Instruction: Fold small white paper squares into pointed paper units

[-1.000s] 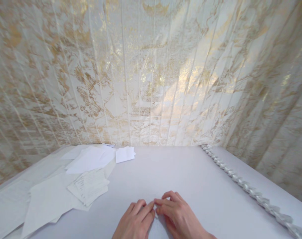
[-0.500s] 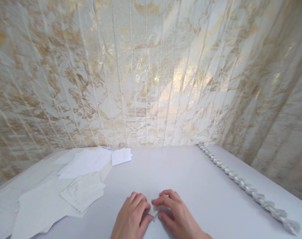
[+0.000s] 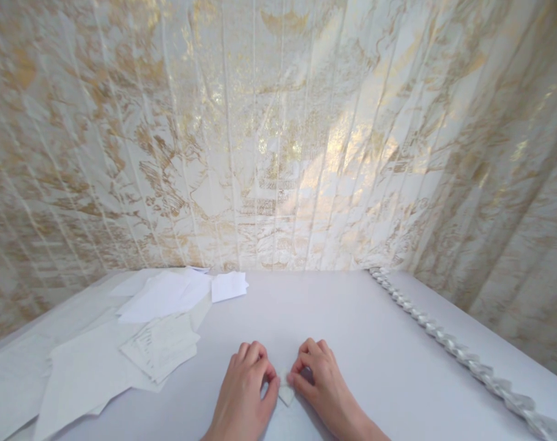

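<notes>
A small folded piece of white paper (image 3: 286,395) lies low on the table between my hands, one pointed corner toward me. My left hand (image 3: 250,386) curls in from the left, its thumb and index finger pinched at the paper's left edge. From the other side my right hand (image 3: 319,380) pinches the right edge between thumb and bent fingers. The fingertips cover part of the paper, so its upper folds are hard to make out.
White sheets (image 3: 83,373) and a stack of smaller cut pieces (image 3: 166,346) lie at left. A small paper stack (image 3: 229,286) sits near the back edge. Along the right runs a long silvery-white braided chain (image 3: 457,349). A gold-patterned curtain (image 3: 278,153) hangs behind the table (image 3: 343,312).
Both hands have drawn their fingers into tighter pinches at the paper's sides, and more of its lower corner shows. The whole view has shifted slightly.
</notes>
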A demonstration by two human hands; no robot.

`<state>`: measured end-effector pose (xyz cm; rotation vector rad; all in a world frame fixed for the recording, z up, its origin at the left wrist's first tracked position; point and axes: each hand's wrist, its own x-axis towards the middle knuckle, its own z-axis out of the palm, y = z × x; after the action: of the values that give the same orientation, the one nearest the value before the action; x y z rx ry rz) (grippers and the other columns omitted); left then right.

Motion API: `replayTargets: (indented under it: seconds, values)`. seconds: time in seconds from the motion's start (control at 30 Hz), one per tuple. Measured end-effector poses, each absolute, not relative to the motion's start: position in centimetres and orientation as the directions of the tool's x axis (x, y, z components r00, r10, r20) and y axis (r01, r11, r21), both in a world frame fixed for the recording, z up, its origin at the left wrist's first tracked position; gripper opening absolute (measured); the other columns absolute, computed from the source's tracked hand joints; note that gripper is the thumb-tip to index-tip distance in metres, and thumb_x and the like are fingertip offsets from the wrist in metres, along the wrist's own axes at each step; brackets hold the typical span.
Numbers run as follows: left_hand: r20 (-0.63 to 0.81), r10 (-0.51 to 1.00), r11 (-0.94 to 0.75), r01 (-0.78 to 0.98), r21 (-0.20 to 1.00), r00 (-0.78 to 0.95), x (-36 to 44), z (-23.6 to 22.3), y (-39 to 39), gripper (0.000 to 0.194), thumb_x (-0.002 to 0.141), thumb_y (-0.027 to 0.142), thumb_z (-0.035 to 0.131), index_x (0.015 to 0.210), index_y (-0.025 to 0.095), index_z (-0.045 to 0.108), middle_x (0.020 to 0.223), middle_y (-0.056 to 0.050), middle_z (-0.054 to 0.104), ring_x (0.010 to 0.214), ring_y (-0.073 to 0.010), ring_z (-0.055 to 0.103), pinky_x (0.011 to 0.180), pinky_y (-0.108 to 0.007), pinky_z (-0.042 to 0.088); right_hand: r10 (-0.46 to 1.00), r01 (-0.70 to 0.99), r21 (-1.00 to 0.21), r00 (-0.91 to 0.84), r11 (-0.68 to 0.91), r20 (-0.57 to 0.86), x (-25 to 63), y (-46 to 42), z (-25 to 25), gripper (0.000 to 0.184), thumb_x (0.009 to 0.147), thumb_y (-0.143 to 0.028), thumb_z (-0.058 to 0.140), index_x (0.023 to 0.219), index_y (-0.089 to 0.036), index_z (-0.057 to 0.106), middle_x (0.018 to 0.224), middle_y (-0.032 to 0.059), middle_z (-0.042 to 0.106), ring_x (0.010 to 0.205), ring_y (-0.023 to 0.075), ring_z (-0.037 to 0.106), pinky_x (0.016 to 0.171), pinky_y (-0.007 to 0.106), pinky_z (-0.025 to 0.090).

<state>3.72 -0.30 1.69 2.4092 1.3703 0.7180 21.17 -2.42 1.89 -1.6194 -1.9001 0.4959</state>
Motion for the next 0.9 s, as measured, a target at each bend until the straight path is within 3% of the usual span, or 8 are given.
replayTargets:
  seconds: [0.17, 0.47, 0.67, 0.8, 0.9]
  values:
    - [0.281, 0.864, -0.503, 0.732, 0.459, 0.417, 4.3, 1.5, -0.1, 0.015, 0.085, 0.011, 0.053, 0.074, 0.019, 0.058, 0.096, -0.004, 0.058, 0.096, -0.0239, 0.053, 0.082, -0.04, 0.041, 0.977, 0.806, -0.562, -0.088, 0.185, 0.196, 21.0, -2.3, 1.9, 0.016, 0.08, -0.009, 0.072, 0.074, -0.019, 0.062, 0.091, 0.0026, 0.062, 0.092, 0.023, 0.054, 0.085, 0.038, 0.041]
    - [0.221, 0.871, -0.489, 0.724, 0.487, 0.439, 4.1, 1.4, -0.2, 0.017, 0.083, 0.007, 0.05, 0.089, 0.021, 0.059, 0.103, -0.004, 0.057, 0.102, -0.0236, 0.051, 0.087, -0.04, 0.039, 0.975, 0.744, -0.63, -0.161, 0.222, 0.153, 22.2, -2.3, 2.1, 0.021, 0.076, -0.002, 0.061, 0.085, -0.021, 0.065, 0.094, 0.001, 0.062, 0.096, 0.0214, 0.053, 0.087, 0.035, 0.039]
    - [0.227, 0.806, -0.582, 0.662, 0.473, 0.546, 3.9, 1.3, -0.2, 0.036, 0.087, 0.006, 0.047, 0.113, 0.027, 0.061, 0.119, -0.003, 0.057, 0.111, -0.0233, 0.049, 0.092, -0.04, 0.039, 0.971, 0.695, -0.678, -0.18, 0.24, 0.16, 22.7, -2.2, 2.0, 0.029, 0.071, 0.0, 0.054, 0.088, -0.021, 0.066, 0.095, 0.0014, 0.062, 0.098, 0.0216, 0.052, 0.091, 0.036, 0.039]
    - [0.261, 0.757, -0.643, 0.615, 0.456, 0.599, 3.3, 0.8, -0.1, 0.026, 0.088, 0.01, 0.049, 0.103, 0.025, 0.063, 0.114, -0.003, 0.059, 0.11, -0.0241, 0.049, 0.091, -0.039, 0.04, 0.961, 0.631, -0.726, -0.209, 0.273, 0.18, 23.2, -2.2, 1.9, 0.025, 0.08, -0.004, 0.052, 0.091, -0.022, 0.067, 0.096, 0.0021, 0.062, 0.099, 0.0217, 0.053, 0.093, 0.037, 0.039]
    - [0.294, 0.776, -0.616, 0.572, 0.541, 0.558, 2.8, 0.5, -0.1, 0.014, 0.088, 0.013, 0.05, 0.093, 0.023, 0.058, 0.102, -0.003, 0.06, 0.099, -0.0231, 0.052, 0.085, -0.036, 0.041, 0.948, 0.617, -0.722, -0.257, 0.312, 0.19, 23.1, -2.4, 1.7, 0.01, 0.085, -0.018, 0.063, 0.092, -0.023, 0.068, 0.098, 0.0025, 0.062, 0.099, 0.0229, 0.052, 0.092, 0.038, 0.04]
